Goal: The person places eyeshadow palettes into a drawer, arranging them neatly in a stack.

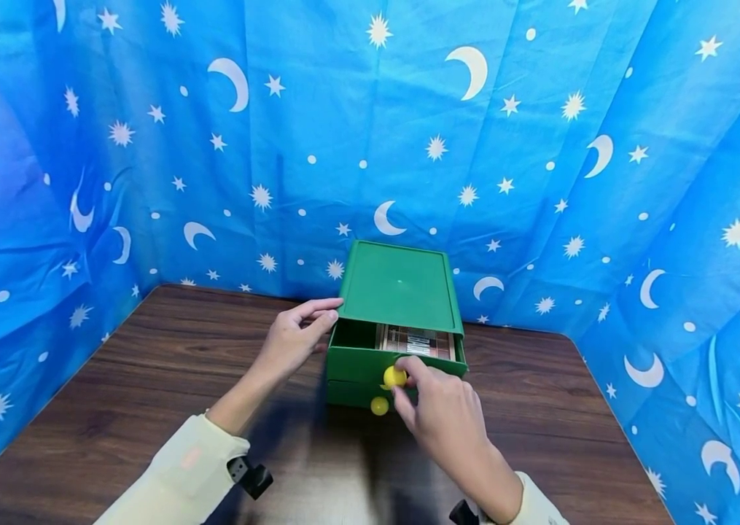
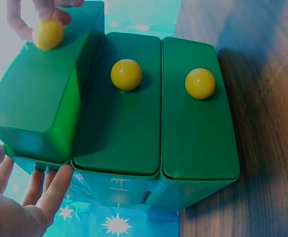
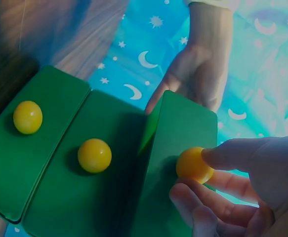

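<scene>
A small green drawer chest point(image 1: 402, 284) has its top drawer point(image 1: 355, 362) pulled partway out. My right hand point(image 1: 445, 412) pinches that drawer's round yellow knob point(image 3: 193, 164) between thumb and fingers. On the chest's left side, my left hand point(image 1: 294, 339) touches the upper edge with its fingers fairly straight. Inside the top drawer lies a printed box or packet point(image 1: 417, 341), partly hidden under the chest's top. Lower down, the middle drawer point(image 2: 119, 123) and the bottom drawer point(image 2: 198, 133) are closed, each with a yellow knob of its own.
The chest stands on a dark wooden table point(image 1: 212, 350), near its back edge. Blue cloth point(image 1: 317, 109) printed with moons and stars hangs behind and at both sides. A black device point(image 1: 250, 477) sits at the left sleeve's cuff.
</scene>
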A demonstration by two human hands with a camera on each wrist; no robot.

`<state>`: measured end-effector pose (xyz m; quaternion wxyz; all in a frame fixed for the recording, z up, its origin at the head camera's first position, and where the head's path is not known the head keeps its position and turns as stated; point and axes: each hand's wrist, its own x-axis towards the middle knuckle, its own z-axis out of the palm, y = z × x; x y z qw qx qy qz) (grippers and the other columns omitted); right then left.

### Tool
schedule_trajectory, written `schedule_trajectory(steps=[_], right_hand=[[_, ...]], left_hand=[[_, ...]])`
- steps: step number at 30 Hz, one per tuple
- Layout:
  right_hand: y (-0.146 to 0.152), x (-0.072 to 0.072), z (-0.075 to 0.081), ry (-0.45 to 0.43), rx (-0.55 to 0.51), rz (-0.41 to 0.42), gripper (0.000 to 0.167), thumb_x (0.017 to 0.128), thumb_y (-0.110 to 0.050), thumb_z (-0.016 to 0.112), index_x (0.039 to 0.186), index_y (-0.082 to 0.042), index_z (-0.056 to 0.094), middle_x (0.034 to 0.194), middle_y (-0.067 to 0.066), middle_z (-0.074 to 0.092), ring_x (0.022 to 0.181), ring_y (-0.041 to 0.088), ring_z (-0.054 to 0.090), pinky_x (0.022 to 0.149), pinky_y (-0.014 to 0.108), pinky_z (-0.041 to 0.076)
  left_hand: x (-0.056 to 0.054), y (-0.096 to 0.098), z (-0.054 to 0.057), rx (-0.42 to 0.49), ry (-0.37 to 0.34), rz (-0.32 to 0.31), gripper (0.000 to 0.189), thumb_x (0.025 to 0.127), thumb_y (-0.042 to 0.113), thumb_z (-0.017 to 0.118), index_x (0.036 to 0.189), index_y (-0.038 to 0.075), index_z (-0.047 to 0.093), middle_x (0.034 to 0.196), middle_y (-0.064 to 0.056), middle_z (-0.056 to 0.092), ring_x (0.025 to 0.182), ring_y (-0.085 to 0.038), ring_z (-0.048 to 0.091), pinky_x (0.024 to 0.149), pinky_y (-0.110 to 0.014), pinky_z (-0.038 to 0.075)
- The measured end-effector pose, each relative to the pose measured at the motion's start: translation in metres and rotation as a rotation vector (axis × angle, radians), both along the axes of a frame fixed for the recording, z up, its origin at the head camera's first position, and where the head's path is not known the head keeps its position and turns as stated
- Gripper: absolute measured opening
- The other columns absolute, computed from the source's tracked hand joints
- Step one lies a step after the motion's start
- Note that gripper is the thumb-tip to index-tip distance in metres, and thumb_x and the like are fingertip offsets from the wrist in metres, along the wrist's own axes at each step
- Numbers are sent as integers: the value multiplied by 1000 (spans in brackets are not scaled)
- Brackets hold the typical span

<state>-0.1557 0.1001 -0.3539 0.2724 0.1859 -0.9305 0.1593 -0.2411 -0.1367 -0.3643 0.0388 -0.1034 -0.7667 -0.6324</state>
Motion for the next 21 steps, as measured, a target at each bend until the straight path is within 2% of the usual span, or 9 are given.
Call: schedule_trajectory(steps=[5, 9, 12, 16, 21], right_hand=[[0, -13, 0, -7, -9, -3, 21, 88, -25, 81, 105, -19, 70, 83, 0, 77, 47, 4, 43, 39, 13, 29], [-2, -26, -2, 16, -32, 8, 21, 89, -22, 80, 106, -17, 70, 84, 3, 77, 48, 7, 47, 40, 14, 31], [-2, -33, -4, 23, -48, 7, 21, 90, -21, 79, 107, -15, 70, 85, 5, 77, 50, 10, 52, 41, 14, 35], [-2, -40, -6, 31, -59, 5, 20, 90, -22, 79, 107, -15, 69, 84, 5, 77, 49, 10, 51, 41, 15, 35], [-2, -44, -7, 43, -57, 18, 21, 90, -22, 79, 108, -15, 70, 85, 4, 77, 51, 10, 52, 42, 15, 36]], left_hand=[[0, -1, 0, 12, 3, -10, 37, 103, 31, 61, 138, 17, 65, 123, -16, 65, 100, -19, 68, 83, -39, 65], [0, -1, -1, 16, 5, -9, 37, 104, 31, 61, 138, 17, 65, 121, -14, 65, 95, -12, 68, 79, -33, 65], [0, 0, -1, 25, 5, -16, 38, 103, 31, 61, 138, 16, 65, 121, -15, 66, 94, -12, 69, 78, -32, 65], [0, 0, -1, 32, 8, -21, 38, 103, 29, 61, 138, 16, 65, 122, -16, 66, 95, -14, 69, 78, -33, 65], [-1, 0, 0, 39, 11, -20, 37, 104, 28, 61, 138, 15, 65, 121, -16, 66, 96, -16, 69, 81, -40, 65]])
